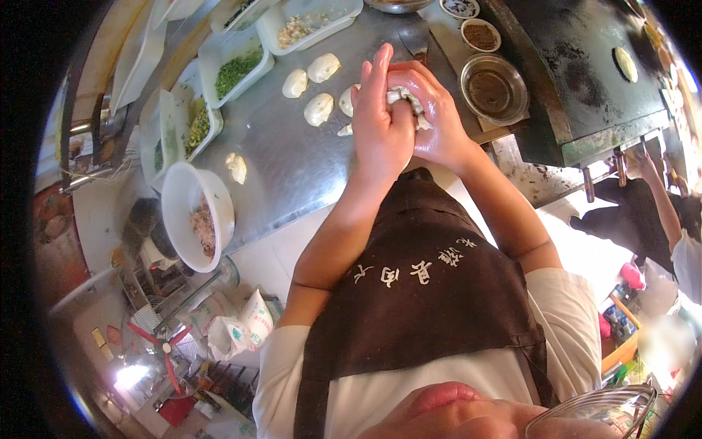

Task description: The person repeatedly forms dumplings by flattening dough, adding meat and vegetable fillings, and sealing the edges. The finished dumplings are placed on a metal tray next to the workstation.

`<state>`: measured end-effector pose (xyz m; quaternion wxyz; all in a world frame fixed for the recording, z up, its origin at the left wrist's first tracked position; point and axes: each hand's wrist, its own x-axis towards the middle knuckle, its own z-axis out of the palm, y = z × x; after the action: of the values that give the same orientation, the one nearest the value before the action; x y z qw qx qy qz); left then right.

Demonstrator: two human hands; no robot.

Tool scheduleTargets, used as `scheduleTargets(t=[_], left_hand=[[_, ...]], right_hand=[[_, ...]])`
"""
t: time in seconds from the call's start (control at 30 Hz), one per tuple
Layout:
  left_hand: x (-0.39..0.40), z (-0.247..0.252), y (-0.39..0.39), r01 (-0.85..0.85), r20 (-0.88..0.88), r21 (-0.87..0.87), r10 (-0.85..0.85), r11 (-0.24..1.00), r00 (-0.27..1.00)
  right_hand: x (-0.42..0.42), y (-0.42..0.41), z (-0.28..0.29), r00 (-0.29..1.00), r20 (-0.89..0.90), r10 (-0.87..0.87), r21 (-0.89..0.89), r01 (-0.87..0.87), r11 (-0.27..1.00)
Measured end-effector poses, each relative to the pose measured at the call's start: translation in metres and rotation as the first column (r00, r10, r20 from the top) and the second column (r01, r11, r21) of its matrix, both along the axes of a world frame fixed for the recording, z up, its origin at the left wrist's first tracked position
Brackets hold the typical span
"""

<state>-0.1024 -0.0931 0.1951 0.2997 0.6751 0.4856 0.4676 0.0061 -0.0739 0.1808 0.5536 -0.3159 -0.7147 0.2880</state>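
Note:
Over the steel worktop [263,159], both of my hands are wrapped around a soft white piece of dough [403,96]. My right hand [441,118] cups it from the right with bent fingers. My left hand [378,123] presses against it from the left, its thumb over the dough and its fingers pointing up. Much of the dough is hidden by the hands, which look shiny with oil. Just left of them, another dough piece [345,101] is partly covered. Several rounded dough pieces [319,110] lie beyond, and a small dough scrap [236,168] sits farther left.
A white bowl of minced filling [171,214] stands at the left edge. Tubs of chopped greens [205,90] and pale chopped filling [266,30] line the back. On the right are a metal bowl [518,71], a spice bowl [466,35] and a griddle [581,104]. Another person's arm [661,197] is beyond.

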Motion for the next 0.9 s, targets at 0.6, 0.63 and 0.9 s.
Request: scheduleTargets(t=[0.6,0.63,0.9], left_hand=[[-0.052,-0.007,-0.009,0.571,0.889,-0.337,0.453,0.749,-0.069],[-0.057,-0.017,-0.009,0.577,0.923,-0.242,0.369,0.78,-0.113],[-0.054,0.001,-0.007,0.409,0.919,-0.363,0.394,0.837,0.008]], right_hand=[[-0.07,-0.023,0.004,0.956,-0.28,-0.088,-0.285,0.005,0.959],[-0.073,-0.022,0.008,0.986,-0.15,-0.067,-0.199,0.037,0.979],[-0.077,-0.009,0.019,0.993,-0.04,-0.115,-0.025,0.114,0.993]])
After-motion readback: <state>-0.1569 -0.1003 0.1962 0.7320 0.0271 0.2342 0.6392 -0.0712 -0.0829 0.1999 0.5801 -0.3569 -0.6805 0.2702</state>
